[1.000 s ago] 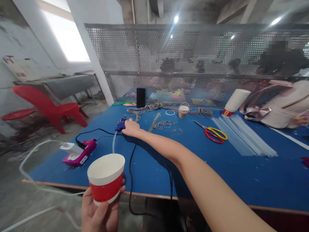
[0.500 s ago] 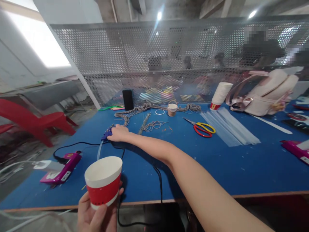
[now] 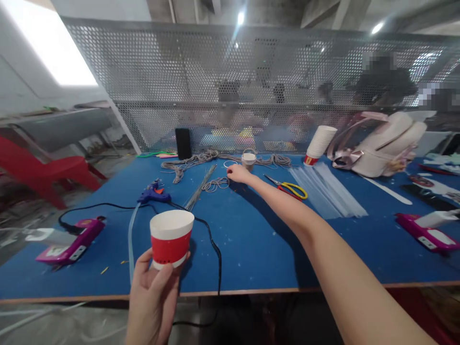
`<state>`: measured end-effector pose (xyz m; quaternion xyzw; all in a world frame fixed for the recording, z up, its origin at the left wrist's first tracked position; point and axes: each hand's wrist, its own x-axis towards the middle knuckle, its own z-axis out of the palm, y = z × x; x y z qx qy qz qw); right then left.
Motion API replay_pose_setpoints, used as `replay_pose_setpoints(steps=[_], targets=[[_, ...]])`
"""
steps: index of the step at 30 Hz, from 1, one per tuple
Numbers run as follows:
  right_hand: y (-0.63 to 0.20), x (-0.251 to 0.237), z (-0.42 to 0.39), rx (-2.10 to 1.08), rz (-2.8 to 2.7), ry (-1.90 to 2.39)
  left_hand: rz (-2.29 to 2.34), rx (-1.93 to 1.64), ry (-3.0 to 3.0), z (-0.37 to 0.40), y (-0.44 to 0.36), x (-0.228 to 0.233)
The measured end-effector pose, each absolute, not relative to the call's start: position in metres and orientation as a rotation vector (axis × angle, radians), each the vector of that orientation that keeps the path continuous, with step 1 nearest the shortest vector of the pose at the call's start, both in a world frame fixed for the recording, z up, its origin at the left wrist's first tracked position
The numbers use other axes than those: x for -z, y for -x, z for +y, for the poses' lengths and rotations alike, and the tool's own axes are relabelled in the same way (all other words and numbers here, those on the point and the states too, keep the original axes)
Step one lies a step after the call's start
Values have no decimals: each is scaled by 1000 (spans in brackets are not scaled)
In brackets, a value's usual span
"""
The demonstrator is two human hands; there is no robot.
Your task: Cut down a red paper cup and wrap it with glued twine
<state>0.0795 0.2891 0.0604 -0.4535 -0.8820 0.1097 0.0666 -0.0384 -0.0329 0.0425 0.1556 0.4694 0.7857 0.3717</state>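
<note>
My left hand (image 3: 156, 292) holds a red and white paper cup (image 3: 171, 242) upright near the table's front edge, thumb in front and fingers around its base. My right hand (image 3: 239, 173) reaches far across the table, fingers closed at the right end of a small coil of grey cord (image 3: 214, 185); the fingertips are partly hidden. Just behind that hand stand a small cord-trimmed cup with a handle (image 3: 248, 160) and a thin white ring (image 3: 230, 164). A blue hot glue gun (image 3: 154, 195) rests on the table to the left, a clear glue stick (image 3: 132, 235) trailing from it.
Thin grey stems (image 3: 201, 188), scissors with red and yellow handles (image 3: 287, 187), clear plastic strips (image 3: 327, 191) and stacked cups (image 3: 321, 143) lie beyond. Magenta power strips (image 3: 74, 244) sit at both sides. The glue gun's black cable (image 3: 213, 244) crosses the table. A perforated metal screen (image 3: 201, 72) stands behind.
My right hand has let go of the glue gun and moved right to the grey cord. The cup in my left hand appears higher and further right; the view has shifted slightly.
</note>
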Motion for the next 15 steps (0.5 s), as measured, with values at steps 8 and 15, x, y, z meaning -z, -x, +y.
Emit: replay_pose_setpoints(steps=[8,15], targets=[[-116,-45,286,-370,-2602,1481,1198,-1975,-423,-14,12,-48],[-132,-51,278,-572,-2408,1447,1240,-1853,-557,2,-12,-50]])
